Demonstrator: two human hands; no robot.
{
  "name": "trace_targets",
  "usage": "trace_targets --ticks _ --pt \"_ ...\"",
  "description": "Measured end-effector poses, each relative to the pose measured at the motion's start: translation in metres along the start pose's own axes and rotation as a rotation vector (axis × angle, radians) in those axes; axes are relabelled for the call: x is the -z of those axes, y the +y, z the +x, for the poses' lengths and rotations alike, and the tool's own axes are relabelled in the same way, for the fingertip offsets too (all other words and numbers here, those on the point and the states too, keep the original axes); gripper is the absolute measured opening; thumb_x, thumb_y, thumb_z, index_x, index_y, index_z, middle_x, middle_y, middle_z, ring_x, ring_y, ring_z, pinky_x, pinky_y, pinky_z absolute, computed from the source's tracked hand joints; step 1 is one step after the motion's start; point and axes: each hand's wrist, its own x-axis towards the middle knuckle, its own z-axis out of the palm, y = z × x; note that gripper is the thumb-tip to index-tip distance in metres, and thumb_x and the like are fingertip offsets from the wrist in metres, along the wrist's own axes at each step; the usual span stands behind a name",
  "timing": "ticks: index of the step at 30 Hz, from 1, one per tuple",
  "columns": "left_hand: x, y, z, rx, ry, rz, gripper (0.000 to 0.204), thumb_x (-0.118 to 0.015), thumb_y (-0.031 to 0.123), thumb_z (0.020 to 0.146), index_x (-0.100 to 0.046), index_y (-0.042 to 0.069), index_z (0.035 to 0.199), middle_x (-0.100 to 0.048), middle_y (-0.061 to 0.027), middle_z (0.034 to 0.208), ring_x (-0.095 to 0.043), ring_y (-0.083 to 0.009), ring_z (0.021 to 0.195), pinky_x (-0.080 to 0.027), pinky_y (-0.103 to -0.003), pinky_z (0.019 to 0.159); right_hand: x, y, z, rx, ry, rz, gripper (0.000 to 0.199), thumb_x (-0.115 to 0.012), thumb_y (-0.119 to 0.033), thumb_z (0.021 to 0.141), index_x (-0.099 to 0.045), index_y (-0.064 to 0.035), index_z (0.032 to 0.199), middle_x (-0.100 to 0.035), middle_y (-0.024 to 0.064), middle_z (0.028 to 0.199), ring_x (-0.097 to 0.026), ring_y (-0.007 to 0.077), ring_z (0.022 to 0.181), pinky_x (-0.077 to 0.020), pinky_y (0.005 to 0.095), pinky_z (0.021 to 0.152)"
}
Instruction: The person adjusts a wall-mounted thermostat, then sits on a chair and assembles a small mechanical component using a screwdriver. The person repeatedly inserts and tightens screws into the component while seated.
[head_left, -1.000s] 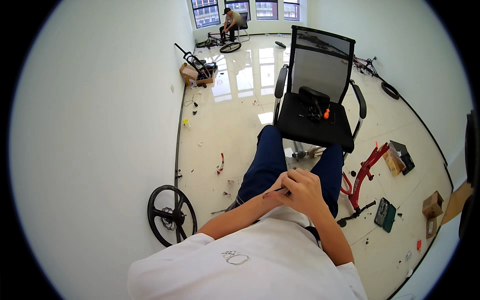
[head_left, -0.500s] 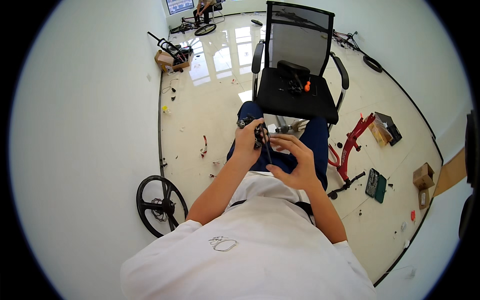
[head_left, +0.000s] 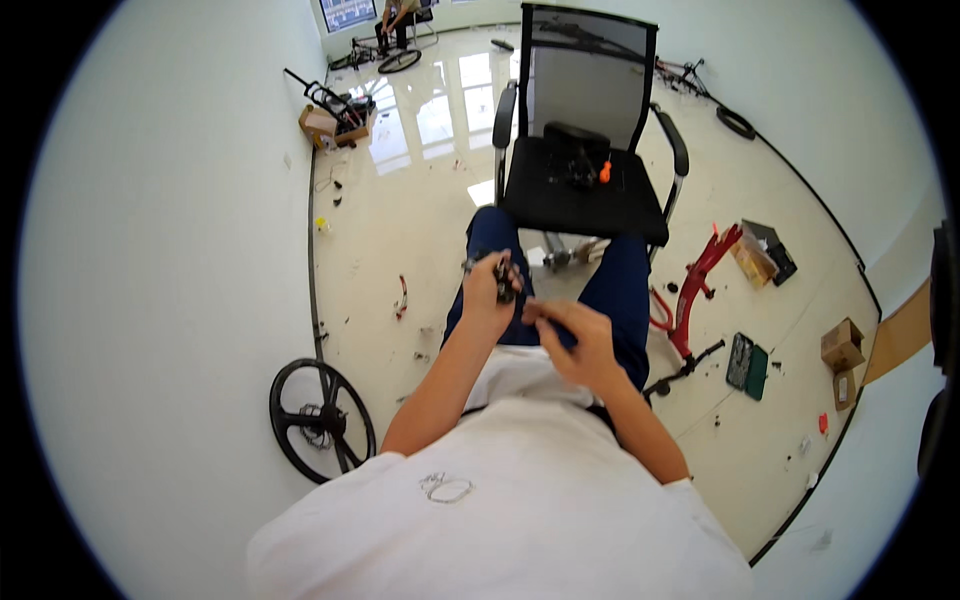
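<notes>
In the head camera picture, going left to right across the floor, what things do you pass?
Black wheel → left hand holding a small dark part → right hand → red bike frame → dark green case → cardboard box.

Left hand point(head_left: 487, 295) grips small dark part point(head_left: 503, 278) above the knees; right hand point(head_left: 572, 340) just beside it, fingers pinched. Black office chair point(head_left: 585, 190) ahead, black wheel point(head_left: 320, 420) against the left wall.

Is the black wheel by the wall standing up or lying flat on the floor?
Standing up. The black wheel rests on its rim and leans against the white wall, with its spokes facing out.
</notes>
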Motion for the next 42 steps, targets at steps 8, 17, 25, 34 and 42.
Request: trace_targets --ticks 8,17,25,34,42 --pt "-0.014 -0.014 0.005 0.009 0.006 -0.139 0.025 -0.051 0.012 0.087 -0.043 0.000 0.108 -0.046 -0.0074 0.068 -0.044 -0.0158 0.054 -0.039 -0.028 0.050 -0.018 0.014 -0.002 0.118 0.259 -0.073 0.022 -0.055 0.009 0.085 -0.062 0.0060 0.106 -0.066 0.0181 0.094 -0.067 0.0292 0.082 -0.0534 0.0311 0.073" --pt "-0.045 -0.035 0.007 0.252 -0.039 -0.103 0.023 -0.040 0.026 0.095 -0.047 0.010 0.081 -0.048 -0.0011 0.065 -0.048 -0.0138 0.055 -0.044 -0.027 0.054 -0.017 0.026 0.032 0.361 0.346 -0.329 0.025 -0.064 0.005 0.077 -0.064 0.0027 0.102 -0.064 0.0163 0.102 -0.064 0.0337 0.093 -0.0526 0.0376 0.081" --pt "-0.051 -0.030 -0.006 0.153 -0.088 -0.246 0.013 -0.042 0.010 0.087 -0.049 0.006 0.077 -0.050 -0.0027 0.067 -0.046 -0.0121 0.053 -0.043 -0.022 0.049 -0.021 0.021 0.044 0.173 0.416 -0.183 0.011 -0.056 0.001 0.090 -0.063 0.0041 0.098 -0.070 0.0144 0.093 -0.070 0.0242 0.080 -0.0554 0.0285 0.071" --pt "-0.051 -0.031 -0.028 0.359 -0.263 0.018 0.005 -0.056 0.007 0.084 -0.053 0.002 0.086 -0.048 -0.0040 0.063 -0.046 -0.0116 0.049 -0.037 -0.025 0.039 0.021 0.075 0.048 -0.617 0.490 0.637 0.031 -0.052 -0.025 0.099 -0.062 0.0025 0.088 -0.064 0.0077 0.070 -0.060 0.0137 0.057 -0.0489 0.0247 0.058" --pt "-0.017 -0.056 0.018 0.140 -0.060 0.156 0.008 -0.061 0.014 0.085 -0.058 0.007 0.088 -0.057 -0.0046 0.077 -0.059 -0.0183 0.068 -0.049 -0.031 0.057 -0.008 0.020 0.055 0.252 -0.151 -0.337 0.015 -0.065 -0.005 0.080 -0.065 -0.0017 0.095 -0.067 0.0108 0.095 -0.062 0.0248 0.087 -0.0475 0.0375 0.079"
